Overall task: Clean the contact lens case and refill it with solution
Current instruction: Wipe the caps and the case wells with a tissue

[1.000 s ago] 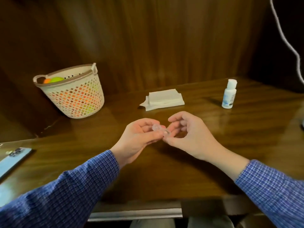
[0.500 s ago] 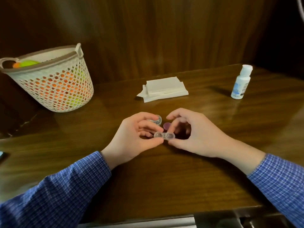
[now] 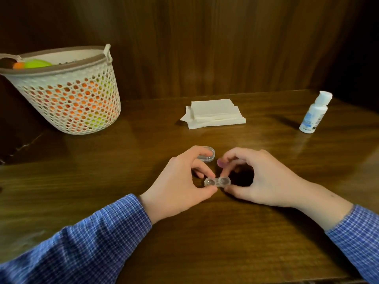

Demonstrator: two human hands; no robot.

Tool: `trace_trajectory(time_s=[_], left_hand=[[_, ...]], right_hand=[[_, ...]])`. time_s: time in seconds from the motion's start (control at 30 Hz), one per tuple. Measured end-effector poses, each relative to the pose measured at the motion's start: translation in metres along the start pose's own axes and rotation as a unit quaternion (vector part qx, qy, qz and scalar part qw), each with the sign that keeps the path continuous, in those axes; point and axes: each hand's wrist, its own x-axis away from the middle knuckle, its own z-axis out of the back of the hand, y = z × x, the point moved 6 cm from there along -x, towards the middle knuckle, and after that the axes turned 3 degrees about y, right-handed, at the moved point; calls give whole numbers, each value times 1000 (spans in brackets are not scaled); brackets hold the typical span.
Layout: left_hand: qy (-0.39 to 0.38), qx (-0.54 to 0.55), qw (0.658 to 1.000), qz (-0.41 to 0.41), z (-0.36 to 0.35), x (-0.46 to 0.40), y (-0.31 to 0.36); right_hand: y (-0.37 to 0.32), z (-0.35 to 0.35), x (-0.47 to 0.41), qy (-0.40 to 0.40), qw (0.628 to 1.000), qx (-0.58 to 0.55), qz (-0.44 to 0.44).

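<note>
A clear two-well contact lens case [image 3: 217, 182] lies low over the wooden table [image 3: 205, 242] at the centre. My left hand [image 3: 180, 183] pinches its left end and my right hand [image 3: 258, 179] pinches its right end. Both wells are uncapped. A clear cap [image 3: 207, 156] lies on the table just behind my left fingers. A purple cap [image 3: 220, 162] shows at my right fingertips, partly hidden. The white solution bottle [image 3: 314, 112] stands capped at the far right.
A stack of white tissues [image 3: 214, 113] lies behind the hands. A perforated white basket [image 3: 67, 93] with orange and green things inside stands at the far left. A wooden wall closes off the back.
Both hands have come down from a raised position to the table with the lens case. The two caps now lie behind the fingers. The view has shifted right; the phone has left it.
</note>
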Motion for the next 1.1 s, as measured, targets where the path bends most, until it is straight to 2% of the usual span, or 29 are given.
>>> trace_trajectory(time_s=[0.17,0.27,0.37,0.5,0.6,0.73,0.97,1.1], left_hand=[[-16,8,1000,6,5,1,3],[63,51,996,30,36,-18,2],[164,46,975,140,76,-66,-21],[111,49,942,314,73,-123,-62],[83,96,918,375,54,-142,-79],[119,81,915,376,53,-156,-84],[171,133,939,268,74,-178,-57],[187,149,940,243,87,-189,-43]], right_hand=[[-8,6,3,-4,999,30,19],[-9,27,-10,39,999,8,32],[1,57,-51,114,993,-12,40],[20,65,-123,125,992,13,17],[41,53,-157,102,995,11,-9],[66,36,-173,121,992,-7,-37],[62,26,-185,121,990,60,25],[67,34,-188,149,987,55,15]])
